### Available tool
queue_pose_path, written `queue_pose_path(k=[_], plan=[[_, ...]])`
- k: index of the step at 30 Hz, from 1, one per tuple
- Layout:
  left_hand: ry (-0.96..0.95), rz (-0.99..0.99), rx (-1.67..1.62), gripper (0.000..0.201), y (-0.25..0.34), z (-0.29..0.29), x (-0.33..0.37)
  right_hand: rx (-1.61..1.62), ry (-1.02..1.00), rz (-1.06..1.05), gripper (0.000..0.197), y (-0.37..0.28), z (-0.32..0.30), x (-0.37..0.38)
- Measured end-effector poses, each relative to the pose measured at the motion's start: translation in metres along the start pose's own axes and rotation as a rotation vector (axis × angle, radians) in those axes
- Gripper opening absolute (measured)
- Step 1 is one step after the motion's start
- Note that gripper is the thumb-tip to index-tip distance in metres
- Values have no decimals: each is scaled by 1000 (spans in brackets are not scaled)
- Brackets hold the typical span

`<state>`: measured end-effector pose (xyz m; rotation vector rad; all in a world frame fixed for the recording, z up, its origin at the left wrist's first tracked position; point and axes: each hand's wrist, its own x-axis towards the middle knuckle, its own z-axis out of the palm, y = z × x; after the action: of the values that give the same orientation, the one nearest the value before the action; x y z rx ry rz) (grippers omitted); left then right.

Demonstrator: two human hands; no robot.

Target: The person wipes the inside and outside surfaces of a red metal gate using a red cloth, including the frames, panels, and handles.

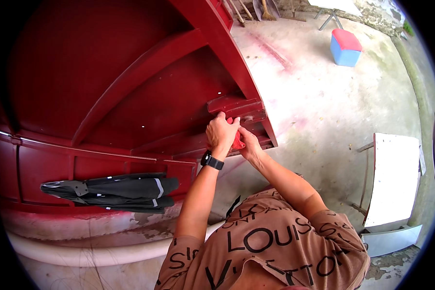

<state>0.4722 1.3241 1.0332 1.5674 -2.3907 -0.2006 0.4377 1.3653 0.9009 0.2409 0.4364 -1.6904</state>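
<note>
A dark red metal gate [174,96] with curved ribs fills the upper left. Near its free edge sits a box-shaped lock housing [229,104], painted the same red. Just below this housing my left hand [221,133], with a black watch on the wrist, closes on a bright red crumpled piece that looks like cloth [238,141]. From the other side, my right hand [249,143] also grips the red cloth, fingers bent around it. The two hands nearly touch. My fingers partly hide the cloth and the gate surface behind it.
A folded black umbrella-like bundle [116,192] lies along the lower red panel, above a pale pipe [106,253]. To the right stand a white-topped table [394,179] and a light blue stool with a red top [345,48]. A broom [267,10] leans at the back.
</note>
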Motion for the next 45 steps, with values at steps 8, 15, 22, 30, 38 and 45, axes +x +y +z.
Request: queue_pose_path(k=[8, 15, 22, 30, 38, 45], plan=[[15, 50, -96, 37, -10, 5, 8, 155, -83, 138, 31, 1, 9, 5], [-8, 31, -43, 36, -9, 4, 11, 518, -204, 258, 40, 4, 13, 7], [-30, 19, -25, 38, -4, 0, 13, 400, -640, 250, 39, -7, -5, 10], [-92, -22, 19, 35, 6, -14, 6, 137, -297, 389, 35, -31, -18, 5], [290, -530, -1403, 26, -27, -20, -29, -1483, -41, -589, 30, -189, -30, -44], [587, -314, -1378, 25, 36, 13, -52, -1666, -691, -1201, 52, -192, 86, -85]])
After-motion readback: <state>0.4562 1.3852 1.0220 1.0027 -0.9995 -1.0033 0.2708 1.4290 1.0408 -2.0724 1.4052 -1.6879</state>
